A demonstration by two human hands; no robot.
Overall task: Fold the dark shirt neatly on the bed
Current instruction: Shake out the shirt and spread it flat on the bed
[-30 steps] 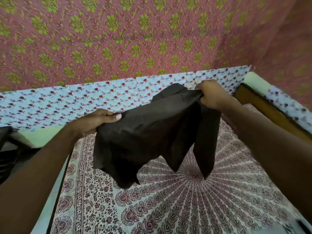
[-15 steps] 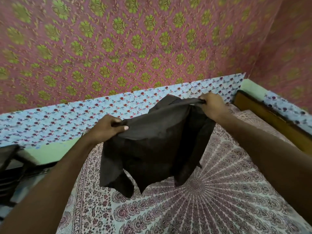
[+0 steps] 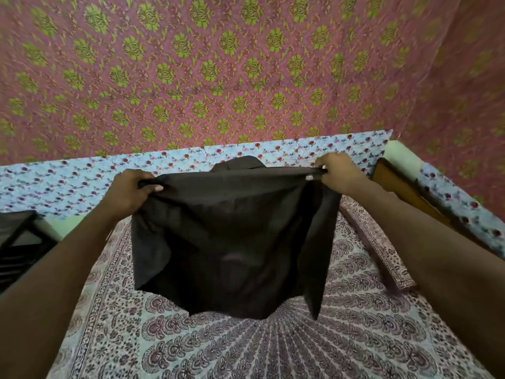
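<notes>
Dark, thin cloth hangs in the air above the bed (image 3: 273, 346) as a person holds the shirt (image 3: 229, 242) spread between both hands. At left, the left hand (image 3: 128, 191) grips one end of the top edge, its fingers (image 3: 153, 187) curled round a bunched fold of fabric. Across the middle the top edge runs fairly taut and level, with what looks like the collar poking up behind it, and the body drops in soft, uneven folds to a ragged hem that ends just clear of the printed bedspread. At right, the right hand (image 3: 337, 175) pinches the other end of the edge, fingers closed on the cloth, and a narrow strip, perhaps a sleeve, dangles lowest below it. The shirt appears light, limp and unlikely to slip or tear; it will probably sag wherever unsupported, so the shoulder ends now held seem the sound places to keep hold while lowering it flat. Its colour reads charcoal to black, plain and matte, lightly creased.
</notes>
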